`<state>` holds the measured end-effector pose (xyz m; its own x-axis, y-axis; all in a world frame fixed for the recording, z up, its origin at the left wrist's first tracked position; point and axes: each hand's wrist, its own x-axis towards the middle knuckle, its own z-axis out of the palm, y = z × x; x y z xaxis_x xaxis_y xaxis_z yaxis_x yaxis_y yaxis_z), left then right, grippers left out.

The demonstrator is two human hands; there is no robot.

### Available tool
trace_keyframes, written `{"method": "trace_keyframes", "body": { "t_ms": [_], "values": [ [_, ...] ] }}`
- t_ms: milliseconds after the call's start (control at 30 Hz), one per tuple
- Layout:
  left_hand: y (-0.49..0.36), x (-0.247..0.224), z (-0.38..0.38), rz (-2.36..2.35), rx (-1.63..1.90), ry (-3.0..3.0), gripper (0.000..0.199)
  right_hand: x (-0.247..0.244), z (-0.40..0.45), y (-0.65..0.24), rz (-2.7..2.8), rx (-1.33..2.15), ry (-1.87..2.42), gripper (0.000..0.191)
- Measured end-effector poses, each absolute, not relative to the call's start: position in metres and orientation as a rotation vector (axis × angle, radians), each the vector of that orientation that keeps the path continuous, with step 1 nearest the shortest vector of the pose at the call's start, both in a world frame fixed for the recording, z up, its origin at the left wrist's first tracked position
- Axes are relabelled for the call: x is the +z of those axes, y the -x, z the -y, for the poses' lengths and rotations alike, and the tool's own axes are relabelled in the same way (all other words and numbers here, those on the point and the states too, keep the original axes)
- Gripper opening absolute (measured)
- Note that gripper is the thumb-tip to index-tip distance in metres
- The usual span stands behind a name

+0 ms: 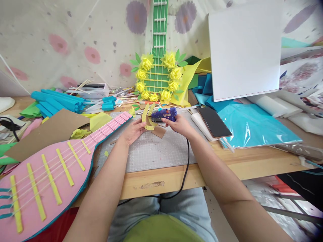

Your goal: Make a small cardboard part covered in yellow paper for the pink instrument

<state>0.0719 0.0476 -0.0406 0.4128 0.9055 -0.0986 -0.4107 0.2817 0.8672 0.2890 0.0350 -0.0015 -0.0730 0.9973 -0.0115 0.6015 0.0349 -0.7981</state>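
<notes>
Between the fingertips of my left hand [133, 130] is a curved yellow paper strip [144, 116], standing above the grey cutting mat [156, 153]. My right hand [179, 124] is closed around a blue glue gun [165, 114], whose nozzle points left to the strip. The black cord [187, 164] hangs from the gun over the table's front edge. Below the gun lies a small brown cardboard piece [158, 131]. Behind my hands stands a green paper guitar [159, 50] with yellow paper flowers around its body.
A pink paper guitar [58, 158] with yellow strips lies at the left, overhanging the front edge. At the right are a black phone [214, 121], a blue plastic-wrapped pack [257, 124] and an upright white board [244, 50]. Blue paper rolls [60, 101] lie back left.
</notes>
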Motion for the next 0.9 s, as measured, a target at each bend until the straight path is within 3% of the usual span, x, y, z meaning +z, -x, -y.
{"method": "trace_keyframes", "body": {
  "t_ms": [900],
  "values": [
    [-0.0729, -0.0393, -0.0461, -0.693, 0.993, -0.918, 0.031, 0.0032, -0.0263, -0.2860, 1.926, 0.641, 1.672, 0.044]
  ]
}}
